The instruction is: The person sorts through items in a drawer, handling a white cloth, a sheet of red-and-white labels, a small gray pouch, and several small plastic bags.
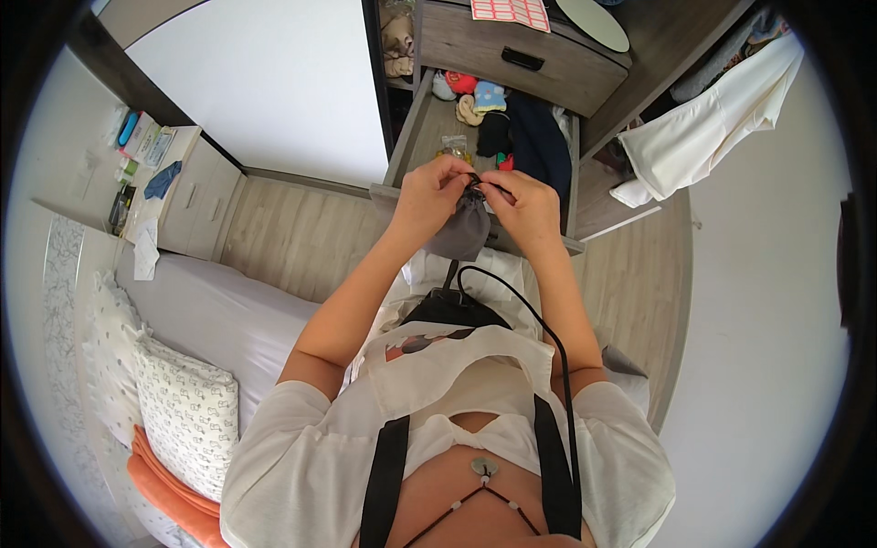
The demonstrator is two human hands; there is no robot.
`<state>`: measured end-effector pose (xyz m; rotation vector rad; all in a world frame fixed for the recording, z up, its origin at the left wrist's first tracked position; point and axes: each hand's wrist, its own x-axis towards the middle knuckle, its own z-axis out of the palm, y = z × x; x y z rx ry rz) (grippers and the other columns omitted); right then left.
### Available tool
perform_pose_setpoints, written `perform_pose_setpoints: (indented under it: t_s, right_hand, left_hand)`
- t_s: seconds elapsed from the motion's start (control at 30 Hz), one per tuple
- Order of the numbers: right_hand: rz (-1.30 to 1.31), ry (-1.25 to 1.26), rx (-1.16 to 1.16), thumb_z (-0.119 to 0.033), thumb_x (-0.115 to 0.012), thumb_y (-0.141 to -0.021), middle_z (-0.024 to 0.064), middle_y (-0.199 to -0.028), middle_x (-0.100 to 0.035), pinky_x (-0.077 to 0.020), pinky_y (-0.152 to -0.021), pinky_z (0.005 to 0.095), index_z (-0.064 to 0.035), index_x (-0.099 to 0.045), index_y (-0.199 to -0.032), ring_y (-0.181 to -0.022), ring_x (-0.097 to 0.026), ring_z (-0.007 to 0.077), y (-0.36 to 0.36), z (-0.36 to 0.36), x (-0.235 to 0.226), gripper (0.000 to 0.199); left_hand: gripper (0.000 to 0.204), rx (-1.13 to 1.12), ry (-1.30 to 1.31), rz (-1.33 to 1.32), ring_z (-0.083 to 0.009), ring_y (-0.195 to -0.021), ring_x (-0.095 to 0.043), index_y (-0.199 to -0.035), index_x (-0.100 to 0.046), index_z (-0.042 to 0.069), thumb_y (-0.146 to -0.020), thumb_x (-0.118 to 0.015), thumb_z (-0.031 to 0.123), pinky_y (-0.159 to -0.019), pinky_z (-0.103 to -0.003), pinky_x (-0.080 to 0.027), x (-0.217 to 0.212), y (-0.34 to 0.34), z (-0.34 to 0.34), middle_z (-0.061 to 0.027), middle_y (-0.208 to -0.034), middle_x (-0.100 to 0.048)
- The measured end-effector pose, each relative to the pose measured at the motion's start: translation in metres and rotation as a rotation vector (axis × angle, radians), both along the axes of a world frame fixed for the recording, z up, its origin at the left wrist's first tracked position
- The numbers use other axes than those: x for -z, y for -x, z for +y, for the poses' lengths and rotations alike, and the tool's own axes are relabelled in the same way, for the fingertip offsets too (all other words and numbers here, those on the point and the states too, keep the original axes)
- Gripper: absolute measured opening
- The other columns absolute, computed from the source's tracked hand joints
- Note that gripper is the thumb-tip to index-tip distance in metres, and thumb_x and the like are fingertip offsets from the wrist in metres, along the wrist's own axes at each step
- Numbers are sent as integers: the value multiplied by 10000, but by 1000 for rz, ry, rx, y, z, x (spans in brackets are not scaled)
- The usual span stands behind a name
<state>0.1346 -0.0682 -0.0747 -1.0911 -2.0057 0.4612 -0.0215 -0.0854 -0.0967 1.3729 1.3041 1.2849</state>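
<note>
A small grey drawstring pouch (459, 234) hangs between my hands over the front of an open drawer (413, 137). My left hand (431, 195) pinches the dark cord at the gathered neck of the pouch, thumb against fingers. Close beside it, my right hand (530, 208) pinches the cord from the other side. The neck looks bunched together, and whether a knot is there I cannot tell. In the drawer behind the pouch lie a red bundle (460, 82), a blue spotted bundle (490, 96), a black cloth (494, 134) and a dark navy garment (539, 137).
Above the open drawer is a closed wooden drawer (557, 46) with a black handle. A white garment (703, 128) hangs at the right. To the left stand a bed (228, 292) with a patterned pillow (187, 411) and a pale cabinet (196, 201). A black cable (548, 329) runs past my right arm.
</note>
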Motion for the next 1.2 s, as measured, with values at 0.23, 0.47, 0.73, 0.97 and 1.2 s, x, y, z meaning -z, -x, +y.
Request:
perform_pose_setpoints:
  t_s: [0.23, 0.47, 0.73, 0.97, 1.2]
  right_hand:
    - [321, 347, -97, -99, -632, -743, 67, -716, -638, -434, -557, 219, -4, -622, -834, -612, -559, 66, -3, 9, 14, 132]
    - [316, 367, -103, -93, -631, -746, 62, -718, -639, -443, -588, 215, 10, -613, -845, -646, -567, 67, -3, 8, 13, 144]
    - [593, 424, -118, -30, -588, -777, -30, -636, -546, -364, -533, 173, -25, -588, -828, -571, -461, 19, -11, 7, 6, 52]
    - [842, 327, -160, 30, -530, -802, -84, -598, -445, -270, -495, 149, -50, -548, -824, -526, -337, -11, -15, -1, 2, 84]
    - [340, 335, -230, -9, -552, -796, -19, -541, -462, -324, -475, 181, -29, -560, -902, -520, -401, 17, 2, -23, -27, 107]
  left_hand:
    - [138, -98, -267, 138, -67, -519, -462, -874, -569, 7, -756, -534, -53, -469, -213, -370, 5, -1, -5, -51, -798, -580]
    - [160, -103, -362, 303, -127, -547, -494, -860, -576, 14, -714, -592, -48, -498, -244, -404, -8, -8, -18, -65, -903, -552]
    - [97, -116, -431, 362, -213, -586, -514, -805, -565, 14, -725, -611, -13, -532, -287, -417, -2, 1, -18, -88, -815, -531]
    - [91, -110, -263, 352, -225, -646, -531, -814, -569, 16, -733, -604, -8, -572, -279, -430, 12, 10, -35, -84, -811, -529]
    - [222, 0, -470, 282, -284, -908, -501, -910, -596, 31, -692, -643, 27, -711, -353, -429, -2, -11, -41, -113, -971, -532]
